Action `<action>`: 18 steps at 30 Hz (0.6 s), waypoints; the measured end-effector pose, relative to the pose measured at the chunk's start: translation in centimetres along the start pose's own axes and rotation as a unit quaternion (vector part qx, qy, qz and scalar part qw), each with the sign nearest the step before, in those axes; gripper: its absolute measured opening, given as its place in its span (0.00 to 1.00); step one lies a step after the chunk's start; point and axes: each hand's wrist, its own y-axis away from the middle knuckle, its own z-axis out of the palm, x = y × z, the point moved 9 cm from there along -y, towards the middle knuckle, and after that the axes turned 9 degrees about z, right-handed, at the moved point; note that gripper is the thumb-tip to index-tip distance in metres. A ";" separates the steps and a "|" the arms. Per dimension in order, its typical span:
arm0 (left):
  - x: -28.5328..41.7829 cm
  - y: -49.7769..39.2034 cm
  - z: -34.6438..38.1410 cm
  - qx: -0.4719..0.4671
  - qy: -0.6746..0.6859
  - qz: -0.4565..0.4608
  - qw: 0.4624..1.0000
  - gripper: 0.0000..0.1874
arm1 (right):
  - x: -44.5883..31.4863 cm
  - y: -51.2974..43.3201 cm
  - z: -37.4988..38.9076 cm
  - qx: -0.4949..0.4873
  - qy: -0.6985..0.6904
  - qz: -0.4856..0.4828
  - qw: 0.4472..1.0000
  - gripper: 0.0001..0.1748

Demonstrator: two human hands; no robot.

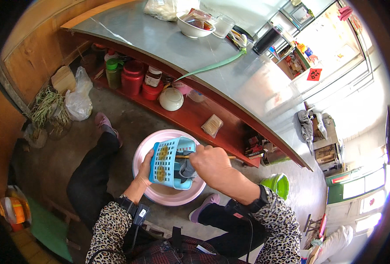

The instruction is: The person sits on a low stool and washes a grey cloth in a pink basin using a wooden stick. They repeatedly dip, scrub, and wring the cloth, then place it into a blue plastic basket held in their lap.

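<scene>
A light-blue plastic basket [170, 161] with square holes and yellow-brown oval marks lies tipped on its side over a pink basin [142, 145]. My left hand [144, 171] holds the basket by its base, at the left. My right hand [211, 163] is closed around a thin yellowish stick [182, 157] at the basket's open mouth. One end of the stick reaches into the basket; the other juts out past my fist. Grey cloth [188, 170] shows inside the mouth, next to my right fingers. Whether the cloth is joined to the stick is hidden. Brownish water appears in the basin.
Beyond the basin runs a grey-topped counter [162, 46] with a red lower shelf [188, 115] bearing jars, a white lidded pot [171, 99] and a wrapped package [212, 125]. A green bucket [276, 185] stands at right. Plastic bags [79, 99] and dried plants [48, 107] lie at left.
</scene>
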 end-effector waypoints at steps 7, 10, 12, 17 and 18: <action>1.9 0.4 2.7 -0.070 0.034 0.040 0.996 0.28 | 1.9 0.5 -2.0 0.091 -0.064 0.022 0.994 0.06; 2.7 0.5 3.0 -0.036 0.063 0.057 0.996 0.27 | 6.2 1.9 0.3 0.092 -0.223 0.096 0.966 0.10; 3.2 0.8 4.0 -0.080 0.085 0.076 0.990 0.27 | 7.5 2.4 4.4 0.090 -0.387 0.134 0.908 0.15; 2.4 0.7 3.2 -0.040 0.083 0.050 0.995 0.26 | 4.2 2.0 17.8 0.021 -0.685 0.255 0.682 0.18; 2.2 0.6 2.9 -0.024 0.069 0.056 0.996 0.26 | 2.9 1.3 19.0 0.025 -0.747 0.244 0.618 0.19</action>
